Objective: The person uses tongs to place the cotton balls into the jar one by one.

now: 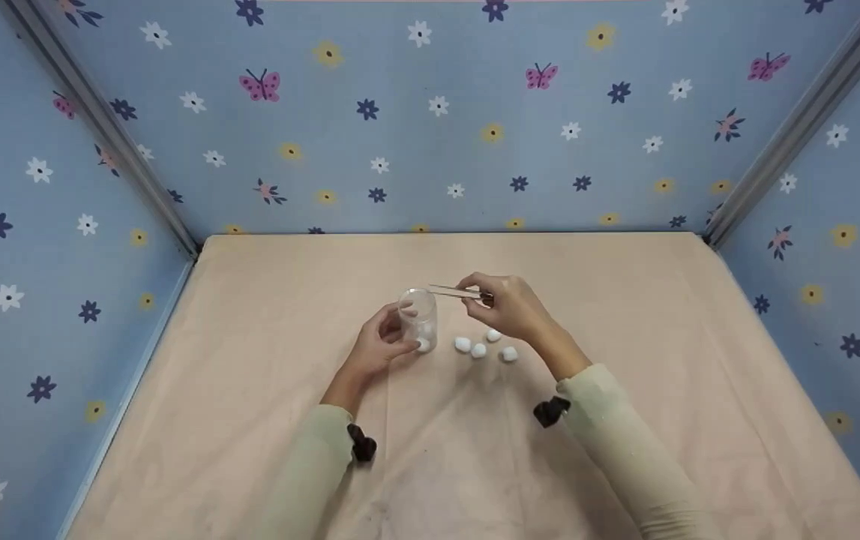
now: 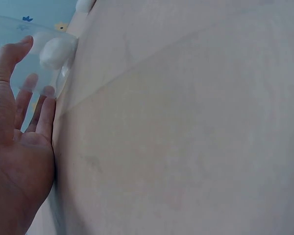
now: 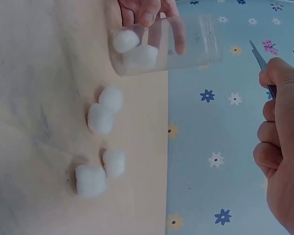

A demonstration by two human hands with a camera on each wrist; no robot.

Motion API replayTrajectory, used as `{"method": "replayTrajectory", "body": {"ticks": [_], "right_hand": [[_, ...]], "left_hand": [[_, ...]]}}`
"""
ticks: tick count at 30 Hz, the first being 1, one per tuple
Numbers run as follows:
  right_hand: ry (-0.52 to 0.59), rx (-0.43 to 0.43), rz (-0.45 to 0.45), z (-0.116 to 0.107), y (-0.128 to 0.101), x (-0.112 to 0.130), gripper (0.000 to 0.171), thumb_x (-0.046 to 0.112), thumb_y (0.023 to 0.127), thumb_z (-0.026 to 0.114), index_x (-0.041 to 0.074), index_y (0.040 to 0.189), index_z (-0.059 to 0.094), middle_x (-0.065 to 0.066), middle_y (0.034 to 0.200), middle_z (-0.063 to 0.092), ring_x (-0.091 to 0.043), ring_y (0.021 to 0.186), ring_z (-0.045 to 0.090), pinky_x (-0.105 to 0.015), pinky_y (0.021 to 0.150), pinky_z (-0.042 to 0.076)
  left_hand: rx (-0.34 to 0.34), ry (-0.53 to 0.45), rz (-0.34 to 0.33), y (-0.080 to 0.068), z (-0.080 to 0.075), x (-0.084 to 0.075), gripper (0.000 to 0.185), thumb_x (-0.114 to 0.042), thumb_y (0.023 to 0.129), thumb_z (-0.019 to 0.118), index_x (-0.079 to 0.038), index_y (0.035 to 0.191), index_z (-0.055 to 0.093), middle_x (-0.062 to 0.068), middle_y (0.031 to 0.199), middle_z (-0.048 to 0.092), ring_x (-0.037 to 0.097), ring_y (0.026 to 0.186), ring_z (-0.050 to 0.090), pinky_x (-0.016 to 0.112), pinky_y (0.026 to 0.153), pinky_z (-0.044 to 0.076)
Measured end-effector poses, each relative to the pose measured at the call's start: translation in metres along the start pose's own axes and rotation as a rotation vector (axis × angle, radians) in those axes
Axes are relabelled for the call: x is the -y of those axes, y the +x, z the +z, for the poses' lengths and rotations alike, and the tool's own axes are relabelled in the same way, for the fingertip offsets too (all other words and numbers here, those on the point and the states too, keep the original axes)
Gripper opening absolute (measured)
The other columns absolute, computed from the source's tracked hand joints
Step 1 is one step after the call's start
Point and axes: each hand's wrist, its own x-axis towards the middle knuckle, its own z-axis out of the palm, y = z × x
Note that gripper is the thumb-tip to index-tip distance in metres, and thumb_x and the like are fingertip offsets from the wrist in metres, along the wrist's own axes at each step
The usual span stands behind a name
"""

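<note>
My left hand (image 1: pixel 377 349) grips a clear plastic jar (image 1: pixel 422 319) that stands upright, its top uncovered. Thumb and fingers lie on opposite sides of the jar wall. White cotton balls (image 3: pixel 125 41) lie at the bottom of the jar, also visible through its side in the left wrist view. My right hand (image 1: pixel 513 306) pinches metal tweezers (image 1: pixel 453 292) between thumb and fingers. Their tips point left, close by the jar's rim, with nothing between them. Several more cotton balls (image 1: pixel 462 344) sit on the table to the right of the jar, below my right hand.
A pale peach cloth (image 1: pixel 265 300) with light creases covers the table. Blue patterned walls (image 1: pixel 430 112) rise at the back and both sides, with grey posts (image 1: pixel 111 135) at the corners. Dark wrist cameras (image 1: pixel 362 442) hang at both sleeve cuffs.
</note>
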Motion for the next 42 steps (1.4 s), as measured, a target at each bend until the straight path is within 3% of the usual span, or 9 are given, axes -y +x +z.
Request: {"method": "replayTrajectory", "body": {"ticks": [6, 18, 27, 34, 42], "right_hand": [[-0.007, -0.012, -0.009, -0.002, -0.004, -0.004, 0.019, 0.007, 0.102, 0.075, 0.006, 0.12, 0.082, -0.011, 0.083, 0.077, -0.007, 0.068, 0.05, -0.023, 0.064, 0.044], [0.012, -0.01, 0.003, -0.009, -0.013, -0.011, 0.024, 0.004, 0.102, 0.075, 0.005, 0.125, 0.084, -0.011, 0.078, 0.074, -0.004, 0.065, 0.043, -0.024, 0.063, 0.04], [0.044, -0.024, 0.014, -0.015, -0.02, -0.019, 0.027, 0.002, 0.101, 0.077, 0.006, 0.126, 0.085, -0.008, 0.069, 0.061, -0.003, 0.064, 0.038, -0.024, 0.064, 0.037], [0.056, -0.049, 0.03, -0.018, -0.025, -0.022, 0.025, 0.001, 0.099, 0.076, 0.006, 0.122, 0.085, -0.005, 0.068, 0.058, -0.003, 0.065, 0.038, -0.024, 0.064, 0.036], [0.062, -0.05, 0.036, -0.022, -0.034, -0.026, 0.025, -0.002, 0.097, 0.074, 0.001, 0.12, 0.083, -0.002, 0.066, 0.051, -0.003, 0.065, 0.034, -0.024, 0.064, 0.034]], "left_hand": [[-0.003, 0.017, 0.006, -0.001, 0.001, 0.001, 0.076, 0.009, 0.094, 0.083, -0.004, 0.162, 0.054, 0.022, 0.157, 0.065, 0.038, 0.152, 0.06, 0.054, 0.132, 0.051], [-0.009, 0.018, 0.006, -0.001, 0.0, 0.003, 0.076, 0.009, 0.093, 0.084, -0.005, 0.162, 0.055, 0.022, 0.156, 0.066, 0.038, 0.152, 0.06, 0.054, 0.132, 0.051], [0.001, 0.009, 0.028, -0.001, -0.001, 0.004, 0.076, 0.01, 0.093, 0.083, -0.002, 0.162, 0.053, 0.024, 0.156, 0.065, 0.039, 0.151, 0.061, 0.052, 0.131, 0.052], [-0.007, 0.013, 0.003, -0.002, -0.002, 0.003, 0.076, 0.009, 0.094, 0.083, -0.005, 0.163, 0.054, 0.021, 0.156, 0.065, 0.035, 0.151, 0.06, 0.047, 0.131, 0.052], [0.006, -0.004, 0.021, -0.001, 0.0, 0.0, 0.074, 0.011, 0.094, 0.082, 0.0, 0.161, 0.053, 0.026, 0.158, 0.064, 0.042, 0.154, 0.058, 0.055, 0.134, 0.048]]}}
